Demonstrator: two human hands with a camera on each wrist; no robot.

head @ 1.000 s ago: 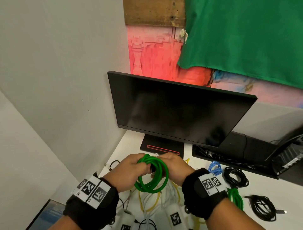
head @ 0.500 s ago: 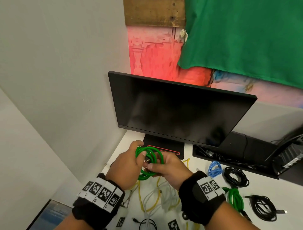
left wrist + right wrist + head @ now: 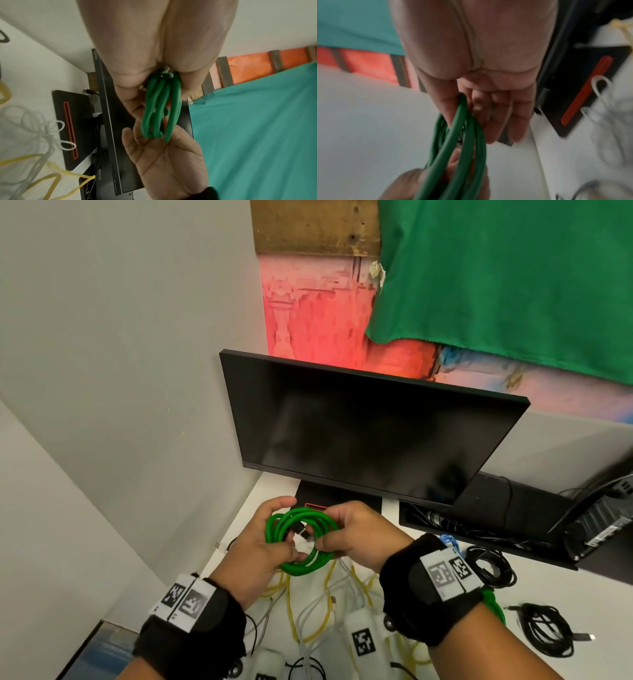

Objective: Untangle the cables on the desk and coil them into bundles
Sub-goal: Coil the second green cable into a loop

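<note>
Above the white desk (image 3: 565,594), both hands hold a green cable (image 3: 310,565) wound into a small coil of several loops. My left hand (image 3: 255,546) grips the coil's left side, thumb on top. My right hand (image 3: 356,534) pinches its right side. Two connector ends (image 3: 301,532) show in the middle of the coil. From the left wrist, the green cable (image 3: 161,108) hangs edge-on from the left hand (image 3: 163,40), and the right hand (image 3: 163,155) meets it from below. The right wrist view is blurred: the green cable (image 3: 462,148) runs from the right hand (image 3: 479,67) to the left hand (image 3: 412,182).
A loose tangle of yellow and white cables (image 3: 325,604) lies on the desk under my hands. Coiled bundles sit at the right: blue (image 3: 448,542), black (image 3: 489,566), green (image 3: 495,607), black (image 3: 548,628). A dark monitor (image 3: 359,433) stands behind, a wall on the left.
Both hands have carried the green coil slightly forward and to the left. The coil has turned in the hands and its loops are drawn tighter.
</note>
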